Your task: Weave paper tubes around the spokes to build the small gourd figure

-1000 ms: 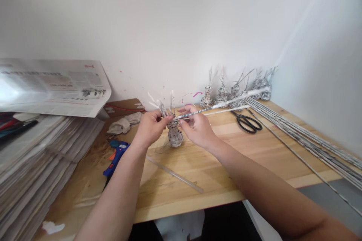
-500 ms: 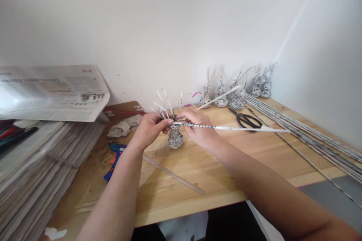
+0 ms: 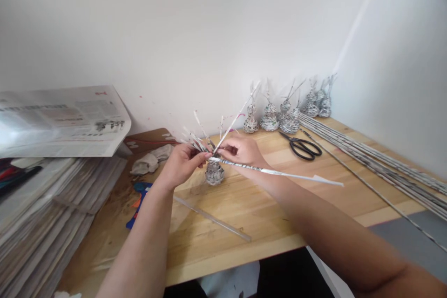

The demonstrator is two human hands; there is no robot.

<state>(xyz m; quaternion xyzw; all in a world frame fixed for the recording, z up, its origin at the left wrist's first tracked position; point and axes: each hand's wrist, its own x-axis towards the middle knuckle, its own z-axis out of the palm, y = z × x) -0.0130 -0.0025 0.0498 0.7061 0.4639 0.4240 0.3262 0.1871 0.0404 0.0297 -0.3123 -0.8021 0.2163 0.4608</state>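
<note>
A small woven newspaper gourd (image 3: pixel 214 174) stands on the table between my hands, thin rolled-paper tubes (image 3: pixel 199 123) fanning out from its top. My left hand (image 3: pixel 184 163) pinches the gourd's neck and the bases of several tubes. Closed and curled, my right hand (image 3: pixel 240 150) is just right of the neck; what its fingertips grip is hidden. One long paper tube (image 3: pixel 237 120) slants up to the right from the neck. Another long tube (image 3: pixel 251 167), with a flattened white end, runs rightward from my left fingertips across in front of my right wrist.
Finished-looking woven gourds (image 3: pixel 270 118) line the wall at the back right. Black scissors (image 3: pixel 303 148) and a bundle of long paper tubes (image 3: pixel 366 160) lie to the right. A clear stick (image 3: pixel 216 221) lies in front; a blue tool (image 3: pixel 136 209) and stacked newspapers (image 3: pixel 70 214) are left.
The slanting tube behind my right hand has swung up to a steeper angle. My right hand has turned slightly, and the long tube's free end has dropped lower.
</note>
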